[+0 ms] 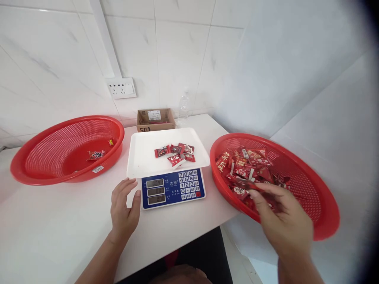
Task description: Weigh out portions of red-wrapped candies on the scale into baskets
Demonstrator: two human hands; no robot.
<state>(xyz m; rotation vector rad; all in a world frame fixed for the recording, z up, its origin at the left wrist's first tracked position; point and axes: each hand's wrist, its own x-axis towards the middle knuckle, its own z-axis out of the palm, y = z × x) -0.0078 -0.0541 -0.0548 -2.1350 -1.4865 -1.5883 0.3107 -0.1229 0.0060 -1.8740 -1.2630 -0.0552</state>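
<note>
My right hand [282, 215] is over the near rim of the right red basket [325, 205], its fingers pinching a dark red candy packet [244, 183] that is blurred by motion. Under it lie many red wrapped candies [241, 161]. On the white tray [143, 152] of a weighing scale [173, 189] rests a small group of red candy packets [175, 159]. My left hand [126, 205] is at the scale's left front corner, fingers apart and holding nothing. The top display seems to read 0.04; the lower two read 0.00.
A second red basket [22, 167] at the left holds a few small packets [96, 155]. Behind the tray stand an open cardboard box [156, 120] and a clear plastic bottle [184, 105]. A power socket [121, 87] is on the tiled wall. The table's front edge runs below the scale.
</note>
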